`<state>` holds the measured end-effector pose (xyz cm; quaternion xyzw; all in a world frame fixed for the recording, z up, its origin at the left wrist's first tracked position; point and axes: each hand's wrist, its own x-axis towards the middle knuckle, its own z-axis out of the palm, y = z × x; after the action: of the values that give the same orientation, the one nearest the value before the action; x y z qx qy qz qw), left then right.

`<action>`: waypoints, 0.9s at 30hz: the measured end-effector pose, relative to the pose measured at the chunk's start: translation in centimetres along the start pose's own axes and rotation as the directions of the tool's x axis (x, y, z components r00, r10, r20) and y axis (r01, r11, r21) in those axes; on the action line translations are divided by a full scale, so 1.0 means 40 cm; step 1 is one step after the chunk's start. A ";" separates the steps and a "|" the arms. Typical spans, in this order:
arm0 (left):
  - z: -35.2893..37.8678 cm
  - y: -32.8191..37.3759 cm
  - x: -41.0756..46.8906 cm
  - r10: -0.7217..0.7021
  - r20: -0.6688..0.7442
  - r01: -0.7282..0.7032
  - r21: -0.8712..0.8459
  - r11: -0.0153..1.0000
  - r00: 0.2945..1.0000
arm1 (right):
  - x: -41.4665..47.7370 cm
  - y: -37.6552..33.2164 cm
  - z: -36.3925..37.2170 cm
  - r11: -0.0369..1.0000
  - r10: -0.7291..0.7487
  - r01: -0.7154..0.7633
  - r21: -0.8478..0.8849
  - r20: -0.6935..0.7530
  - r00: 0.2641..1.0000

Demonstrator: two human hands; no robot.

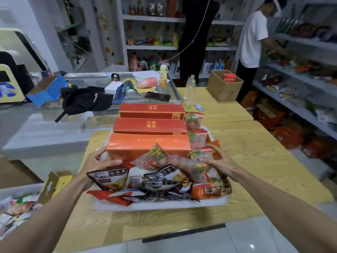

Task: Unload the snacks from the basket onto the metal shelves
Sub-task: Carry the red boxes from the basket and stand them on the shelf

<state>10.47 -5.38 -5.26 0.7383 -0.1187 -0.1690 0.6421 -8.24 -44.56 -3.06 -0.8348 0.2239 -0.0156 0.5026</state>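
Observation:
A white basket stands on the wooden table, heaped with snack bags. Black-and-white bags lie at its front, with a clear chestnut bag behind them. An orange box lies across the basket, and two red boxes sit beyond it. My left hand grips the orange box's left end, thumb along its front. My right hand curls over the red-and-white snack packets beside the box's right end. The metal shelves run along the right wall.
A cardboard box and a plastic bottle stand farther back on the table. A person in a white shirt works at the right shelves. The glass counter is on the left. A bin of snacks sits at lower left.

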 end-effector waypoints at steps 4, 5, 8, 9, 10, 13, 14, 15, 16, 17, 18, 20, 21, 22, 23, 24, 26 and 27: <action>0.032 0.021 -0.049 0.068 0.100 -0.071 0.027 0.997 0.993 | -0.152 0.011 -0.010 0.999 0.038 -0.036 0.015 -0.095 0.995; 0.036 0.025 -0.062 0.065 0.119 -0.070 0.040 0.997 0.991 | -0.197 0.015 -0.011 0.999 0.049 -0.047 0.025 -0.129 0.990; 0.054 0.033 -0.106 0.067 0.194 -0.080 0.061 0.995 0.979 | -0.340 0.031 -0.008 0.995 0.098 -0.091 0.044 -0.209 0.973; 0.064 0.037 -0.124 0.063 0.222 -0.077 0.055 0.996 0.973 | -0.387 0.040 -0.008 0.993 0.117 -0.107 0.054 -0.229 0.966; 0.081 0.039 -0.140 0.068 0.255 -0.086 0.059 0.995 0.964 | -0.435 0.048 -0.009 0.990 0.136 -0.125 0.062 -0.251 0.958; 0.140 0.052 -0.200 0.072 0.349 -0.098 0.056 0.994 0.934 | -0.580 0.076 -0.016 0.978 0.205 -0.186 0.091 -0.316 0.926; 0.162 0.050 -0.217 0.074 0.377 -0.104 0.060 0.993 0.923 | -0.628 0.086 -0.017 0.974 0.227 -0.205 0.101 -0.335 0.915; 0.188 0.053 -0.234 0.071 0.400 -0.105 0.064 0.992 0.914 | -0.677 0.098 -0.020 0.969 0.247 -0.221 0.111 -0.357 0.901; 0.216 0.055 -0.252 0.077 0.430 -0.116 0.066 0.991 0.900 | -0.724 0.109 -0.024 0.964 0.265 -0.236 0.123 -0.383 0.885; 0.245 0.062 -0.272 0.078 0.460 -0.123 0.069 0.990 0.884 | -0.770 0.123 -0.031 0.958 0.287 -0.251 0.142 -0.407 0.867; 0.277 0.068 -0.291 0.078 0.488 -0.131 0.075 0.989 0.869 | -0.817 0.136 -0.038 0.950 0.311 -0.265 0.165 -0.424 0.850; 0.350 0.087 -0.335 0.082 0.540 -0.146 0.077 0.986 0.838 | -0.907 0.169 -0.059 0.936 0.347 -0.276 0.218 -0.444 0.826; 0.388 0.095 -0.356 0.086 0.565 -0.154 0.074 0.985 0.821 | -0.952 0.186 -0.073 0.928 0.366 -0.283 0.242 -0.454 0.812; 0.432 0.105 -0.382 0.094 0.588 -0.166 0.071 0.983 0.804 | -0.996 0.203 -0.088 0.919 0.385 -0.290 0.266 -0.464 0.797; 0.475 0.113 -0.403 0.092 0.609 -0.171 0.073 0.982 0.788 | -1.041 0.221 -0.105 0.911 0.403 -0.294 0.289 -0.472 0.784; 0.521 0.116 -0.422 0.089 0.631 -0.170 0.069 0.983 0.771 | -1.086 0.238 -0.123 0.903 0.419 -0.296 0.312 -0.481 0.770; 0.620 0.126 -0.471 0.075 0.676 -0.148 0.051 0.988 0.733 | -1.182 0.281 -0.162 0.885 0.446 -0.285 0.368 -0.495 0.746; 0.670 0.130 -0.496 0.072 0.701 -0.149 0.049 0.988 0.709 | -1.231 0.306 -0.182 0.880 0.454 -0.277 0.387 -0.507 0.733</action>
<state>-18.23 -22.71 -1.36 0.6435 -0.4041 -0.3897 0.5203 -58.73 -36.27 -0.03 -0.6460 0.5237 -0.2031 0.5170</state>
